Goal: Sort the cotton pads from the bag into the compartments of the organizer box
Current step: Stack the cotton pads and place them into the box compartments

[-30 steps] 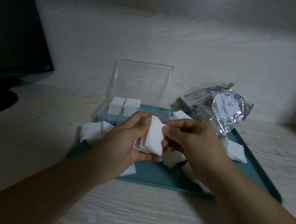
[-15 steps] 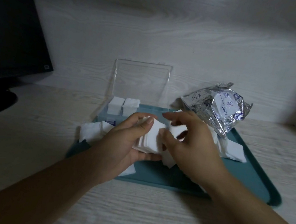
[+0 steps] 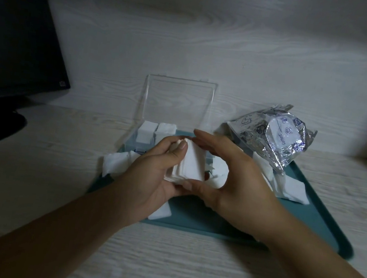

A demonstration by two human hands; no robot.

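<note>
A stack of white square cotton pads [image 3: 191, 166] is held upright between both hands above a teal tray [image 3: 321, 217]. My left hand [image 3: 154, 172] grips the stack from the left, thumb on its top edge. My right hand [image 3: 231, 175] clasps it from the right, fingers over the top and thumb under the bottom. Behind the hands stands the clear organizer box [image 3: 145, 134] with its lid [image 3: 179, 102] raised; two back-left compartments hold pads [image 3: 157, 129]. The crumpled silver bag [image 3: 274, 134] lies at the tray's back right.
Loose pads lie on the tray: a pile at the left [image 3: 116, 163], one under my left wrist [image 3: 159, 214], several at the right [image 3: 292, 190]. A dark monitor [image 3: 16, 35] stands at the far left on the pale wooden desk [image 3: 161, 264]. A wall panel closes the back.
My right hand has shifted from pinching the stack's right edge to wrapping around it, fingers over the top and thumb below. The left hand keeps holding the stack, slightly raised toward the box.
</note>
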